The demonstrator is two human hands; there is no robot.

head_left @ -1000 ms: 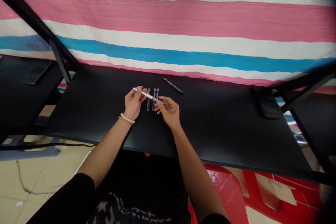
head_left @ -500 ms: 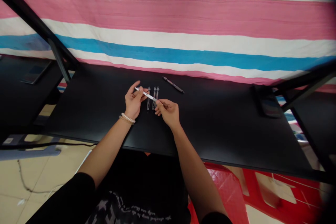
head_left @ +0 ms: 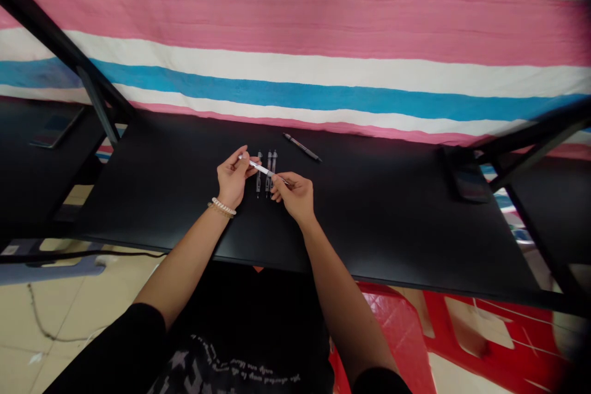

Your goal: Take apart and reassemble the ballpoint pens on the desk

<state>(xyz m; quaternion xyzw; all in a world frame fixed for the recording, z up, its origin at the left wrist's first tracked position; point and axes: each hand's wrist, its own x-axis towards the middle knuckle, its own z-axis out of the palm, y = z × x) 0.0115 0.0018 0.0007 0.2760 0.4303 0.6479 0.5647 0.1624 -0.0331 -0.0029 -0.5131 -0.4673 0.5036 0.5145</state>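
Delicately, a white pen (head_left: pixel 261 169) is held at a slant between a person's two bare hands, apparently just above the black worktop (head_left: pixel 392 215). The left hand (head_left: pixel 231 184) pinches the end farther from the body between thumb and fingers, its index finger lifted; the right hand (head_left: pixel 297 196) closes thumb and fingers on the nearer end.

The pen is likely light and stiff, a hard plastic barrel that should neither bend nor break under ordinary finger pressure. Its smooth sides could prove a little slippery and prone to roll, so a thumb-and-finger pinch around the middle of the barrel looks the surest hold, with the ends suited to fine handling such as turning or pulling.

Slim and straight, it shows a pale, evenly white barrel with a greyer stretch toward the right hand; finer details are too small to make out, and the fingers cover parts of both ends. Beneath it, three clear pens (head_left: pixel 258 185) with dark parts lie side by side, while a dark pen (head_left: pixel 302 148) rests apart, beyond the right hand.
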